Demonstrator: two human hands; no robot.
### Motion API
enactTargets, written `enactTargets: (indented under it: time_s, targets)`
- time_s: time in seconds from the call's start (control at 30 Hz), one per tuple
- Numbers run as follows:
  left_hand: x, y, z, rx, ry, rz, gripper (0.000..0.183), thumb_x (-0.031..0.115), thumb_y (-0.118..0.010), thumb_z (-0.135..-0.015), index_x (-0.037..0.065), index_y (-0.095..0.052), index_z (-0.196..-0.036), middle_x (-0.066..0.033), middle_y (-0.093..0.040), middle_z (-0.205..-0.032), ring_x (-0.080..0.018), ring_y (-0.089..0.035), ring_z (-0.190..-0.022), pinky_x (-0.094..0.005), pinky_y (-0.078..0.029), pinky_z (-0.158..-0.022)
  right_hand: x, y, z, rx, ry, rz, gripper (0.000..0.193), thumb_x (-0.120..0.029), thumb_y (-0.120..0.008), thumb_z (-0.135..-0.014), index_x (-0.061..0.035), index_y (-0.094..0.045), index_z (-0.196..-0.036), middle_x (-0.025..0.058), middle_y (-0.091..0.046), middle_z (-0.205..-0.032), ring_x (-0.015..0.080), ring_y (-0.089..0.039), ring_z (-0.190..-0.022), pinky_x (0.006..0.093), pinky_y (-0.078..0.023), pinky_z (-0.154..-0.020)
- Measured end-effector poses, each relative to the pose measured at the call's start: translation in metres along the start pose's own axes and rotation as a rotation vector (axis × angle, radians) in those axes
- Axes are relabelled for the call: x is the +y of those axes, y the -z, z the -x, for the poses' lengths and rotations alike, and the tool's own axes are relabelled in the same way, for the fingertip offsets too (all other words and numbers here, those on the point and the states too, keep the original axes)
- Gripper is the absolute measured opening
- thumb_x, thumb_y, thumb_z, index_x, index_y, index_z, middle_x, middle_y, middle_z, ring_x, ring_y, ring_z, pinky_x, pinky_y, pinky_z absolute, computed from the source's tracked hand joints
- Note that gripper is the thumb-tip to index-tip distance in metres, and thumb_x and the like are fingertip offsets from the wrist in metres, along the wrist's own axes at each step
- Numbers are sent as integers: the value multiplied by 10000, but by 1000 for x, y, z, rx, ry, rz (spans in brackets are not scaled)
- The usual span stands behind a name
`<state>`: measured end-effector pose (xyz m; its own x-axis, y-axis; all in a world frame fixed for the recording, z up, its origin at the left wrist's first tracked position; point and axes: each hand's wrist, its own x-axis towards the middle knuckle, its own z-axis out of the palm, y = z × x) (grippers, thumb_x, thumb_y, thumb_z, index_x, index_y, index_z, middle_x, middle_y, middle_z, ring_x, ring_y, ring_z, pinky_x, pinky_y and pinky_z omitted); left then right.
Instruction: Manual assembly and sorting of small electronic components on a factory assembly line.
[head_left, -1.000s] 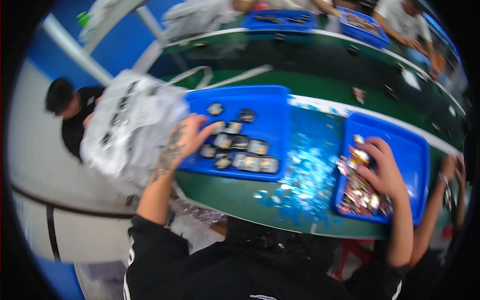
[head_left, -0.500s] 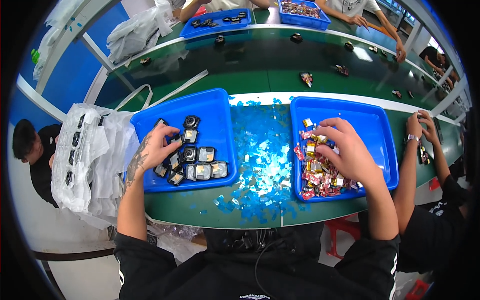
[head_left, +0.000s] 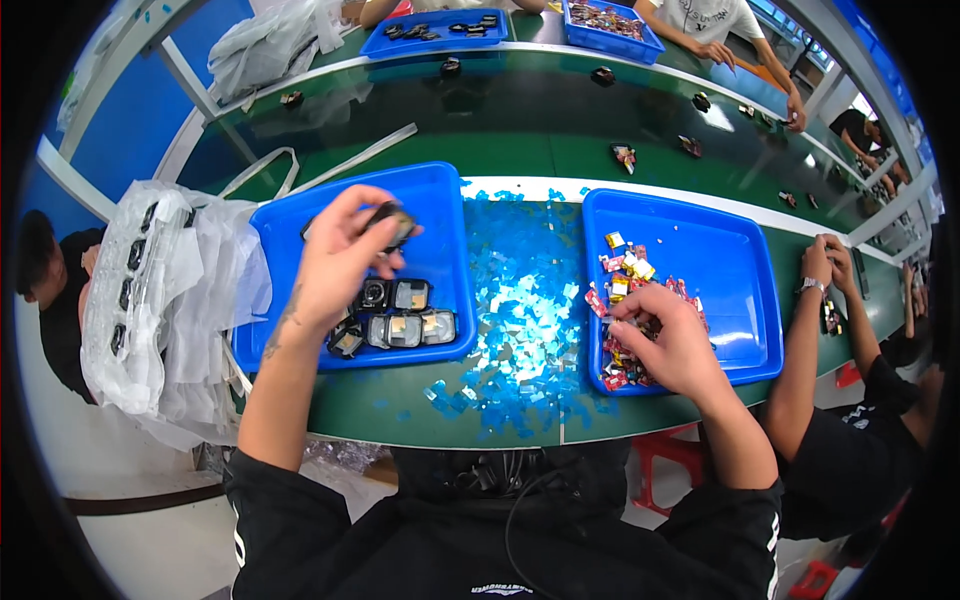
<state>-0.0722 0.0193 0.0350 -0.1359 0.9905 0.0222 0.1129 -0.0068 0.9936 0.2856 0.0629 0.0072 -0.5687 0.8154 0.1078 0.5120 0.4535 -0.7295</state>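
My left hand (head_left: pixel 345 250) is raised over the left blue tray (head_left: pixel 455 255), its fingers closed round a small black device housing (head_left: pixel 402 228). Below it, several similar housings lie in the tray, among them one with a round dark face (head_left: pixel 374 294) and others showing pale insides (head_left: pixel 411 294). In the right blue tray (head_left: pixel 750 270), my right hand (head_left: pixel 665 335) dips into a heap of small pouch batteries (head_left: pixel 622 287) in gold, silver and pink. Its thumb and forefinger come together at the heap's left side; what lies between them is hidden.
Blue film pieces (head_left: pixel 525 310) cover the green table (head_left: pixel 400 405) between the trays. White bubble-wrap sheets (head_left: pixel 150 300) hang at the left. Beyond a white ledge runs a dark belt (head_left: pixel 520 115) carrying scattered parts. Co-workers sit opposite and at the right, where another person's hands (head_left: pixel 825 262) work.
My left hand has lifted from the tray with a black device housing. My right hand has moved down and left into the batteries, its fingers drawing closer together. The view has shifted slightly.
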Motion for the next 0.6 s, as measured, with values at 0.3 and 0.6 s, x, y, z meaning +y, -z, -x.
enactTargets:
  time_s: [0.3, 0.6]
  targets:
    - [-3, -61, 3, -300, -1, 81, 384, 151, -519, -976, 104, -488, -1356, -75, -603, -1076, -89, -558, -807, -209, -481, -631, -6, -1, -1, 223, -32, -46, 99, -10, -622, -856, -1, -617, -955, 139, -649, -926, 301, -629, -850, 372, -498, -788]
    - [-4, -81, 24, -419, -124, -82, 233, 224, -748, -834, 66, -729, -1005, -91, -588, -1061, -181, -596, -889, -285, -487, -706, -73, -11, -21, 3, 268, 45, 120, 19, -611, -867, 1, -658, -976, 146, -659, -886, 304, -649, -822, 360, -505, -741]
